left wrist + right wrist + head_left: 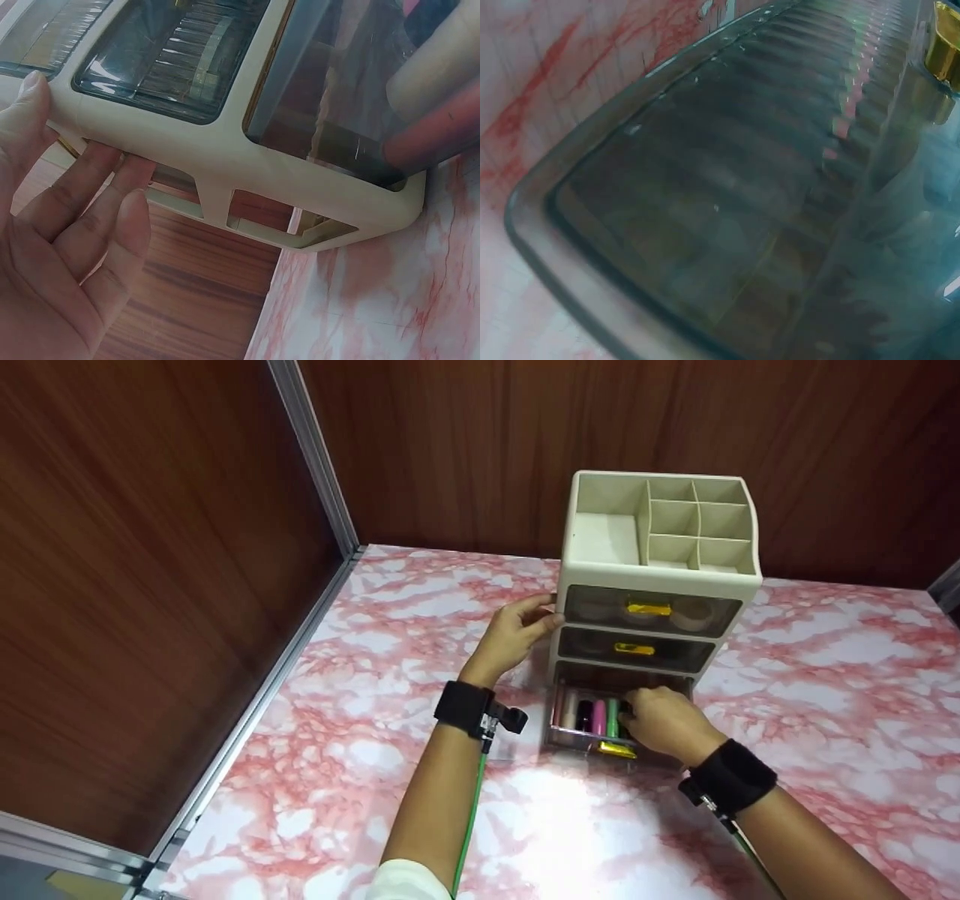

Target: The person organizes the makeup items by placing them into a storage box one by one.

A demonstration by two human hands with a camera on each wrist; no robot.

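Note:
A cream desktop drawer organizer [660, 573] stands on the table, its clear bottom drawer [561, 735] pulled out. My left hand [514, 634] grips the organizer's left side. In the left wrist view, the thumb [31, 97] lies at the front frame and two fingers [86, 184] hook into a side opening. My right hand [667, 725] reaches down into the right part of the open drawer, fingertips hidden; I cannot tell what they hold. Beside it lie a green tube [613, 718], a pink tube [598, 717], a black one [584, 715] and a beige one [569, 712].
Two upper drawers with yellow handles [649, 609] are closed, round items showing behind the top one. The organizer's top has several compartments [607, 538]. Brown wood panels [450, 450] rise behind and left of the red-and-white marbled table [360, 675].

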